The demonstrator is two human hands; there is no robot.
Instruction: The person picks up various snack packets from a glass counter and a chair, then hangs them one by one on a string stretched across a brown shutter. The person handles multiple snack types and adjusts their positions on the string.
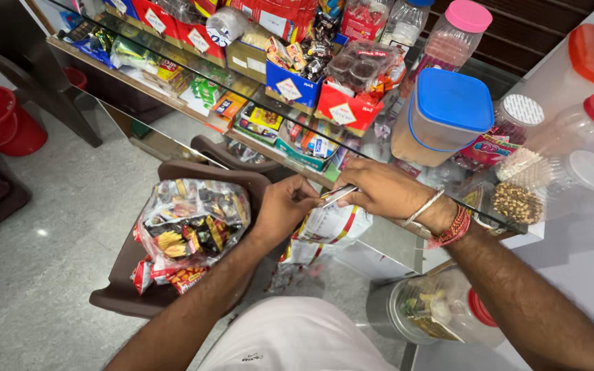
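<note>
Pinching the top edge of a white snack packet (328,223), both hands meet just in front of the glass counter (173,82). The left hand (284,206) grips the edge from the chair side, the right hand (379,189) from the jar side, fingers pressed together on it. The packet hangs straight down below them, its long axis vertical, right of the clear bag of snacks (190,230) resting on the brown chair (125,292).
</note>
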